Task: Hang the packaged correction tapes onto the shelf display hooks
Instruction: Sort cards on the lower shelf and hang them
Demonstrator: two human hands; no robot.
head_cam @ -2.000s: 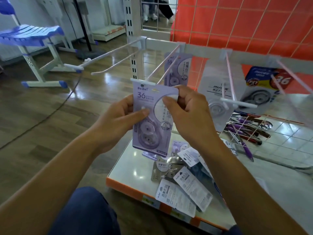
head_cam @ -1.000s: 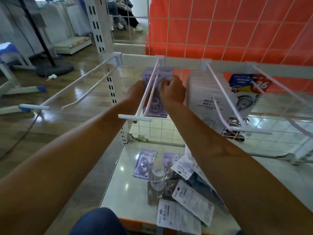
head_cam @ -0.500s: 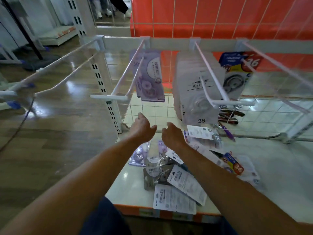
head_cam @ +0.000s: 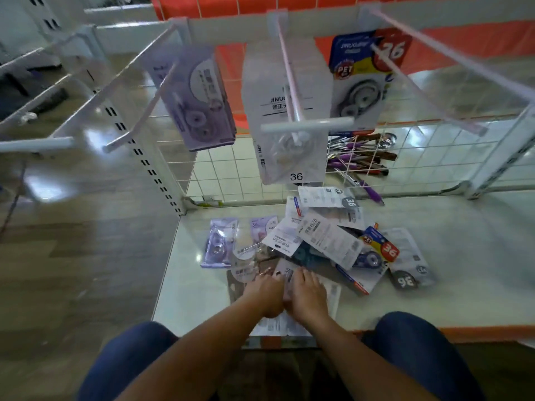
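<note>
I am crouching over the loose pile of packaged correction tapes (head_cam: 327, 241), which is lying on the white shelf base (head_cam: 463, 270) and spreading from 12 toward 2 o'clock of my hands. My right hand (head_cam: 308, 296) is resting on a white pack (head_cam: 285, 272) with its fingers fairly straight. My left hand (head_cam: 265, 290) is touching the pack's edge just beside it; whether it is pinching, I cannot tell. These packs are probably light, stiff-backed and slick, so I am judging a thumb-and-finger pinch near the hang hole best. The display hooks (head_cam: 292, 91) are waiting overhead at 12 o'clock, purple packs (head_cam: 199, 99) hanging at 11.
</note>
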